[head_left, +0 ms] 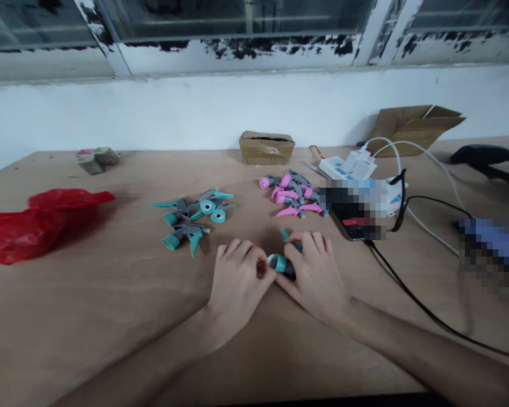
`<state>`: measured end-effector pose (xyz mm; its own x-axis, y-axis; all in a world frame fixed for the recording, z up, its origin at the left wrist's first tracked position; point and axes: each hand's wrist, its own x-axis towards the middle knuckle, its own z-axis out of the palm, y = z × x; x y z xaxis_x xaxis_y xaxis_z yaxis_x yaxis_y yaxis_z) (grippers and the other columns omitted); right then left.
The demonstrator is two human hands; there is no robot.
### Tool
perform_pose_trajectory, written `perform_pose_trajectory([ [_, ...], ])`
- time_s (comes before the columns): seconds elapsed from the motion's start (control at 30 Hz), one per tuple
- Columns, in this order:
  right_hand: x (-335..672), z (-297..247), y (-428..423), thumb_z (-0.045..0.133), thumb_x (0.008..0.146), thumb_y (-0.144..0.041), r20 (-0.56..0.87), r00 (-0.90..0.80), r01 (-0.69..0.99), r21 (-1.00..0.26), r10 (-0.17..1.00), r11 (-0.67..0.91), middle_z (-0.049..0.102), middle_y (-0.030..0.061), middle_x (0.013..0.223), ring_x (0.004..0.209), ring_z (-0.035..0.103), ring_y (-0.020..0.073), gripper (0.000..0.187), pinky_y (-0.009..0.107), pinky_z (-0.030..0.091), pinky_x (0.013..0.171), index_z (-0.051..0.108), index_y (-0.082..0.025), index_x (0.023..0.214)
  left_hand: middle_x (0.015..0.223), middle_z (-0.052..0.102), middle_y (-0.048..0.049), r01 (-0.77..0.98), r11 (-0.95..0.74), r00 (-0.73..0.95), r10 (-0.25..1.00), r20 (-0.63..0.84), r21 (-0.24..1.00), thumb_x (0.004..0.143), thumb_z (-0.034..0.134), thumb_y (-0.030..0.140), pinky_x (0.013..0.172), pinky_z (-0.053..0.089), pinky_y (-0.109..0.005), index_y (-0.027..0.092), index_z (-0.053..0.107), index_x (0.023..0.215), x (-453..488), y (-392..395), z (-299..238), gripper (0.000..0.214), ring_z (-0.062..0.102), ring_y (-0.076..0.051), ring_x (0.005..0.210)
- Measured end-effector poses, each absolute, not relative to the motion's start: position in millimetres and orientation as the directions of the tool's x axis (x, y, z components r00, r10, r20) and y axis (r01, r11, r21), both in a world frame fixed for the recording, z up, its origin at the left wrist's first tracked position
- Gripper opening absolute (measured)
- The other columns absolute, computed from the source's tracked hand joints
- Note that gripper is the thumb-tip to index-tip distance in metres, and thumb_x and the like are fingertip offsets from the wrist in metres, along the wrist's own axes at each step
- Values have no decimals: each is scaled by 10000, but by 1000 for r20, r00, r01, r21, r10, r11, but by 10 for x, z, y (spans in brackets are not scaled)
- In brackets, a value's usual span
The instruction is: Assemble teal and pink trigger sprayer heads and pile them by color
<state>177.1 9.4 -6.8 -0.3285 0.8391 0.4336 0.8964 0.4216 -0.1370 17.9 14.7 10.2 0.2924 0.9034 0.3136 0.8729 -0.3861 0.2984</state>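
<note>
Just above the table in front of me, my right hand (316, 277) is closed around a teal and grey trigger sprayer head (280, 263). Its teal collar faces left, and a teal trigger sticks up behind the fingers. My left hand (241, 277) is beside the collar opening, thumb and forefinger pinched together; whatever is between them is too small or hidden to make out. To the left lies a loose group of teal and grey sprayer heads (182, 233). Farther back on the right, several pink and grey sprayer heads (299, 198) lie heaped together.
A red plastic bag (46, 223) lies at the left. Small cardboard boxes (266, 150) stand along the wall. On the right are a power strip (337, 168) with chargers, a phone (350, 217) and black cables (411, 305) running across the wooden table (123, 316).
</note>
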Motion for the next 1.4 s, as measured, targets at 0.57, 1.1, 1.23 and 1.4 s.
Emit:
perform_pose_trajectory([
  [0.57, 1956, -106, 186, 539, 833, -474, 419, -294, 703, -515, 859, 491, 548, 61, 1074, 1064, 484, 225, 304, 423, 338, 892, 585, -231, 1010, 731, 607, 13, 454, -140, 276, 961, 11, 880, 825, 517, 258, 618, 401, -228, 168, 629, 783, 20, 255, 157, 149, 540, -123, 685],
  [1.1, 1934, -121, 159, 577, 823, -404, 393, -341, 522, -676, 854, 520, 553, 61, 1051, 1044, 507, 220, 306, 413, 431, 891, 607, -250, 1086, 748, 552, 7, 510, -284, 243, 953, 182, 812, 787, 605, 262, 570, 409, -221, 174, 534, 750, 89, 166, 120, 119, 503, -111, 648],
  [1.23, 1923, -111, 122, 576, 822, -408, 392, -326, 524, -683, 860, 509, 562, 54, 1034, 1022, 519, 210, 285, 400, 439, 876, 613, -255, 1060, 822, 521, -4, 476, -404, 305, 909, 284, 782, 786, 607, 191, 605, 435, -218, 183, 584, 809, 87, 150, 143, 33, 523, -109, 709],
  [1.4, 1940, -88, 106, 592, 803, -428, 373, -330, 558, -663, 867, 498, 553, 43, 958, 944, 536, 193, 256, 357, 461, 813, 640, -255, 987, 843, 521, -15, 435, -481, 395, 862, 319, 762, 778, 619, 160, 594, 443, -212, 188, 642, 814, 80, 149, 166, 51, 527, -100, 701],
])
